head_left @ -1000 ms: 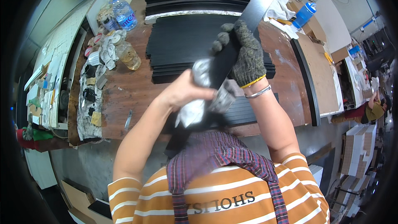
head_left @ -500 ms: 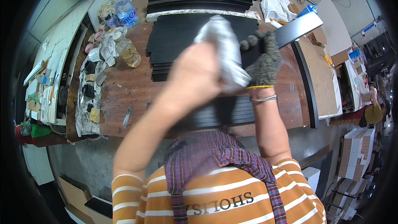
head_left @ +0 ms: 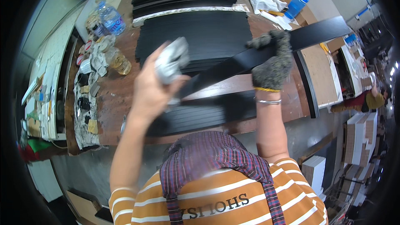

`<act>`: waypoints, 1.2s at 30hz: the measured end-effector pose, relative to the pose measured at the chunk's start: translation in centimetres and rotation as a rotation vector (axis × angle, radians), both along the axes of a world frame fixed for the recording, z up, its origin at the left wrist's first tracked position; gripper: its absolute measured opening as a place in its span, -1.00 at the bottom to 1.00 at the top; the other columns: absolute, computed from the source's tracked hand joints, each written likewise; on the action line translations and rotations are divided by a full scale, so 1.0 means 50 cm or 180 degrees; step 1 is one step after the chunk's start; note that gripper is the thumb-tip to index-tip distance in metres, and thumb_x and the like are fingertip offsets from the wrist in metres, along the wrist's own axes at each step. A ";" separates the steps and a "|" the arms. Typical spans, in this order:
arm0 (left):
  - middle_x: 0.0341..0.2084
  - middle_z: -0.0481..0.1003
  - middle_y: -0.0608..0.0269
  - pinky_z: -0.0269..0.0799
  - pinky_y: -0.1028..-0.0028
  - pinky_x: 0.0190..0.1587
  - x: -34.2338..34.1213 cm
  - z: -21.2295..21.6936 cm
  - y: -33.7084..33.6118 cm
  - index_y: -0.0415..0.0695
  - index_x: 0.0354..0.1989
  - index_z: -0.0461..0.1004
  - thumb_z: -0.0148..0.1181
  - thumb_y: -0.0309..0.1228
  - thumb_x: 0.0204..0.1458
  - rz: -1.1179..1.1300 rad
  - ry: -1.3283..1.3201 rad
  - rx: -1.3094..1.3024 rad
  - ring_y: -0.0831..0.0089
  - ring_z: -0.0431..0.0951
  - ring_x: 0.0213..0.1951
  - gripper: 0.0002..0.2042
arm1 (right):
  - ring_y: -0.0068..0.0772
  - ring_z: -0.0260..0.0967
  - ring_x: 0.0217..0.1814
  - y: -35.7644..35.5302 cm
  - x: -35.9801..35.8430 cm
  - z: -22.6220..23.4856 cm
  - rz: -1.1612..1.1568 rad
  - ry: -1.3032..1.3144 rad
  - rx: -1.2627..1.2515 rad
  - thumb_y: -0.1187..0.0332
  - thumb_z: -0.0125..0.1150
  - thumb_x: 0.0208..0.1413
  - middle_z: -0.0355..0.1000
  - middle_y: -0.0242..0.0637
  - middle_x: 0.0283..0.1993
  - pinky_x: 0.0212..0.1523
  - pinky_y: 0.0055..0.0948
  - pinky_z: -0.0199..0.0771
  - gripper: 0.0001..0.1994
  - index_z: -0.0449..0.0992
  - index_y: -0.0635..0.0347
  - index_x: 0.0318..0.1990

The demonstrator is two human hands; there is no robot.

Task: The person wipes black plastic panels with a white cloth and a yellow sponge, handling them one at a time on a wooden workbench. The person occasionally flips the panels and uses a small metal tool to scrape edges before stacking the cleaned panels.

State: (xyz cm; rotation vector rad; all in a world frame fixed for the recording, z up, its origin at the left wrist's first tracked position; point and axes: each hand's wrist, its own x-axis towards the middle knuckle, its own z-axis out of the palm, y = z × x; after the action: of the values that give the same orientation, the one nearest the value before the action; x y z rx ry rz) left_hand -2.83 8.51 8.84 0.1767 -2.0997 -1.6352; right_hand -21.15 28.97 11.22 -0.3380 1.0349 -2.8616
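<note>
The gloved right hand (head_left: 273, 60) is clamping its fingers around the long black strip (head_left: 250, 58) above the workbench (head_left: 121, 96), while the left hand (head_left: 156, 87) is squeezing a grey rag (head_left: 171, 58) against it, so the far end is probably risking a knock against the blue bottle (head_left: 296, 5).

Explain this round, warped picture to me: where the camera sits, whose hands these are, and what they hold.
The camera is worn on a person's head and looks down; its wide lens bends straight edges. The two arms rising from below are that person's own. The right hand, in a speckled knit glove, grips a long black strip slanting across the view. The bare left hand clutches a crumpled grey cloth against the strip. Below lies a wooden workbench bearing stacks of black sheets, a clear water bottle, a blue bottle and small clutter on the left.
</note>
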 end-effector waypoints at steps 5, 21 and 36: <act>0.23 0.30 -0.18 0.33 0.10 0.21 -0.084 0.013 0.149 -0.30 0.40 0.15 0.47 -0.09 -0.07 -0.0034 0.0522 -0.2689 -0.12 0.37 0.18 -0.08 | -0.37 0.41 -0.24 -0.053 0.025 -0.020 -0.0116 0.0116 0.0189 0.16 0.10 0.39 0.46 -0.30 -0.28 -0.10 -0.42 0.47 -0.72 0.52 0.23 -0.16; -0.06 0.58 0.20 0.49 0.43 -0.01 0.104 -0.113 -0.061 -0.32 0.10 0.47 0.16 -0.51 0.16 -0.0472 -0.1127 0.0981 0.50 0.57 -0.07 -0.67 | -0.22 0.41 -0.31 0.022 -0.008 -0.039 0.1095 -0.0491 -0.0463 -0.02 0.07 0.37 0.42 -0.28 -0.36 -0.13 -0.13 0.47 -0.59 0.46 0.19 -0.03; -0.25 0.65 0.20 0.57 0.43 -0.08 -0.019 -0.089 0.021 -0.31 -0.10 0.60 0.24 -0.59 0.09 -0.0062 -0.1972 0.0531 0.46 0.65 -0.22 -0.80 | -0.21 0.44 -0.38 -0.003 0.010 -0.059 0.1204 -0.0762 -0.0121 -0.01 0.08 0.38 0.45 -0.21 -0.40 -0.27 -0.15 0.53 -0.57 0.45 0.27 -0.08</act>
State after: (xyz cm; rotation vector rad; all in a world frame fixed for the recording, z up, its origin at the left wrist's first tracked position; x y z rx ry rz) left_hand -3.78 9.54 4.37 0.8104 -2.3865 -1.9451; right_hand -20.65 28.81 8.26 -0.1655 0.7785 -2.5087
